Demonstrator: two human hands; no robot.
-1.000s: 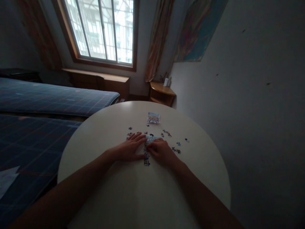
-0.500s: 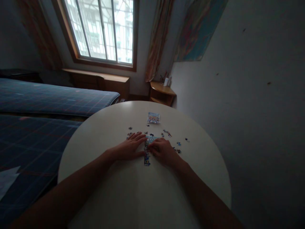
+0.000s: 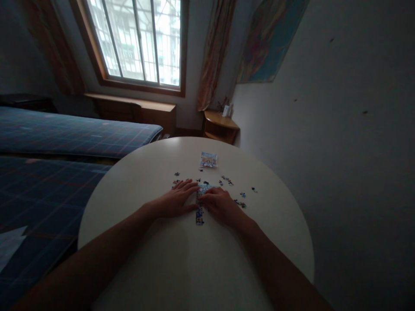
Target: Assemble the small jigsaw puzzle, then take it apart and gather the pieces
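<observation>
While the left hand (image 3: 177, 201) is lying flat, fingers spread, on the round table (image 3: 181, 268), the right hand (image 3: 220, 204) is pressing bent fingers on the joined puzzle section (image 3: 199, 215) btwn them; can't tell if it's pinching a piece. Loose pieces (image 3: 240, 203) are lying at its 3 o'clock, picture card (image 3: 208, 160) at 12.

both arms stretched forward, left hand (image 3: 177, 201) flat, fingers spread, right hand (image 3: 221, 204) palm down, fingers curled

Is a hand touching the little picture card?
No, the card lies alone on the table, beyond the left hand and right hand.
</observation>
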